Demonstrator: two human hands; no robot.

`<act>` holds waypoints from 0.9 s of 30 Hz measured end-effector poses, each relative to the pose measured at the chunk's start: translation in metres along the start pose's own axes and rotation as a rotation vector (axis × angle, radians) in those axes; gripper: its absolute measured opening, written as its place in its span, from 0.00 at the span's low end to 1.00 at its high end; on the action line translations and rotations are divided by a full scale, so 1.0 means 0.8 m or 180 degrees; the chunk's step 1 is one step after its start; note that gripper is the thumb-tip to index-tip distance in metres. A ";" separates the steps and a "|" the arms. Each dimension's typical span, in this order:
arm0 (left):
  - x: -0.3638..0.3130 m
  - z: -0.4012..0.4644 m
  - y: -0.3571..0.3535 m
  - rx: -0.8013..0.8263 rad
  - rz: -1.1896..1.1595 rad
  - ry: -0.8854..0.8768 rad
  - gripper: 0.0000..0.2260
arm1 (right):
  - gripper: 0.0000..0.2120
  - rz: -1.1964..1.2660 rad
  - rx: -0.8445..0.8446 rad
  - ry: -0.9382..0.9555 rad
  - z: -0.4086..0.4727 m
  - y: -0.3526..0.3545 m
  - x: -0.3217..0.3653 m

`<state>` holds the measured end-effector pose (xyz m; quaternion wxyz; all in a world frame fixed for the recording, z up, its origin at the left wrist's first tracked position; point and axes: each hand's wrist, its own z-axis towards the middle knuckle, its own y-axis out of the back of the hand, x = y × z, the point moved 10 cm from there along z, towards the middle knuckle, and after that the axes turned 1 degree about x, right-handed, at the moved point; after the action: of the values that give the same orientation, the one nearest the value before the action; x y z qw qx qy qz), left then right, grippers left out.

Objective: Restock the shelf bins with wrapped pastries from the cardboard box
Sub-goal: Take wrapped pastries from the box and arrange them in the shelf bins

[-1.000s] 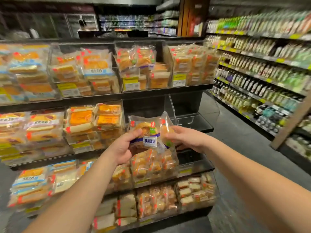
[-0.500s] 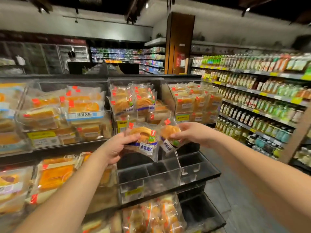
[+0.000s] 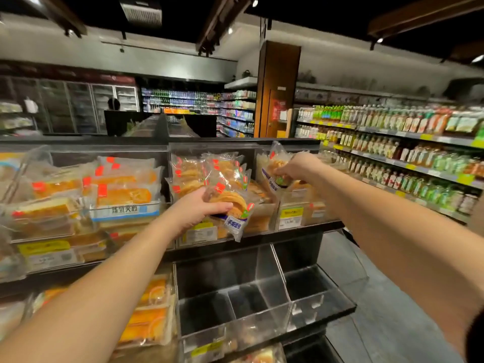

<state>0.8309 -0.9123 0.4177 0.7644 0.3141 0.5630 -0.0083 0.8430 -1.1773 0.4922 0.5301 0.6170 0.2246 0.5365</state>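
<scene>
1. While both forearms stretch forward and upward toward the top shelf, the left hand curls around a wrapped pastry, thumb on its near face and fingers hidden behind.
2. That packet hangs tilted, its label end pointing to about 5 o'clock, just in front of the middle top bin, which is already full of similar packets.
3. At 2 o'clock from the left hand, the right hand pinches a second wrapped pastry with bent fingers, wrist raised and knuckles up.
4. This second packet sits at the mouth of the right top bin (whether it touches the stock below cannot be told).
5. At 6 o'clock, between the arms, the clear divided bins on the next shelf down stand bare.
6. At 9 o'clock, orange-filled sandwich packets crowd the left bins.
</scene>
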 end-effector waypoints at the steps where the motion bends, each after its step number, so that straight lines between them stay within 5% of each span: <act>1: -0.001 0.004 -0.002 -0.0010 0.0062 0.0025 0.43 | 0.24 -0.0055 0.0008 0.0020 0.006 -0.004 0.008; 9: -0.003 0.017 -0.007 -0.0106 0.0235 0.0164 0.50 | 0.12 -0.0489 -0.0055 0.0346 0.052 -0.033 0.057; 12: -0.002 0.022 -0.009 -0.0112 0.0204 0.0203 0.55 | 0.12 -0.0619 -0.0088 0.0447 0.070 -0.041 0.069; 15: -0.001 0.028 -0.011 -0.0212 0.0216 0.0248 0.45 | 0.09 -0.0711 -0.0113 0.0592 0.085 -0.047 0.085; 20: 0.006 0.036 -0.012 -0.0235 0.0216 0.0276 0.57 | 0.11 -0.0827 -0.0186 0.0773 0.105 -0.058 0.097; 27: 0.011 0.038 -0.007 -0.0308 0.0035 0.0284 0.56 | 0.11 -0.1259 0.0076 0.1197 0.119 -0.073 0.114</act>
<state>0.8581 -0.9287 0.4128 0.7529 0.2800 0.5945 0.0372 0.9750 -1.1197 0.4914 0.5663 0.4568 0.4416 0.5250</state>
